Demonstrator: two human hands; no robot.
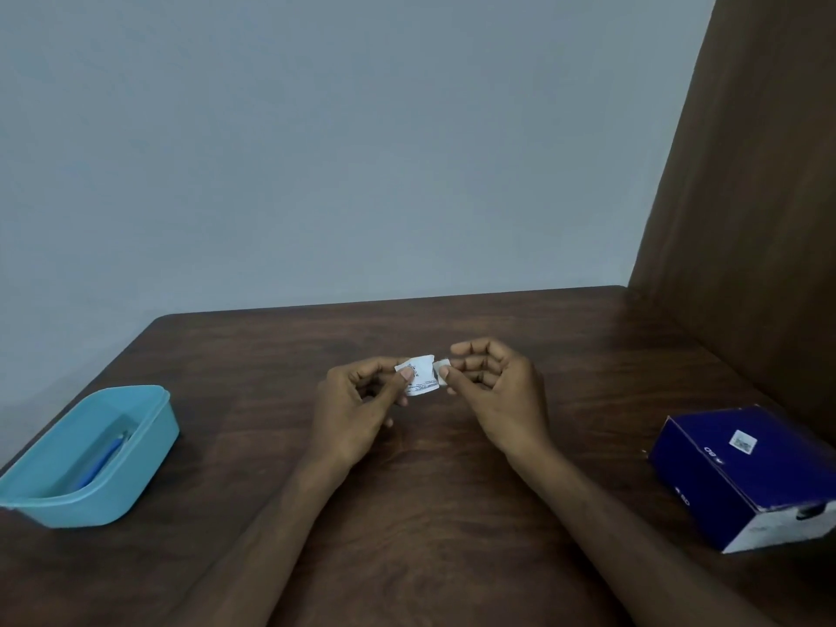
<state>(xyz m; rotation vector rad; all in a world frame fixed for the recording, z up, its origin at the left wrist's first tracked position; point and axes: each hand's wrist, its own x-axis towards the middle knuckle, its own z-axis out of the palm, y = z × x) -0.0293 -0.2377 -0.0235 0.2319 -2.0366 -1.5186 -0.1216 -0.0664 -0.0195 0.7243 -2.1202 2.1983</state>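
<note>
Over the middle of the dark wooden table (420, 504), my left hand (357, 409) pinches a small white printed paper packet (423, 375) between thumb and fingers. My right hand (493, 391), fingers curled, pinches a small white piece (441, 367) right beside the packet's right edge. Whether that piece is still joined to the packet I cannot tell. Both hands hover just above the tabletop.
A light blue plastic tub (90, 459) stands at the left table edge with a blue pen-like item (102, 463) inside. A dark blue cardboard box (751, 477) lies at the right. A brown wooden panel (746, 196) rises along the right side; a grey wall stands behind.
</note>
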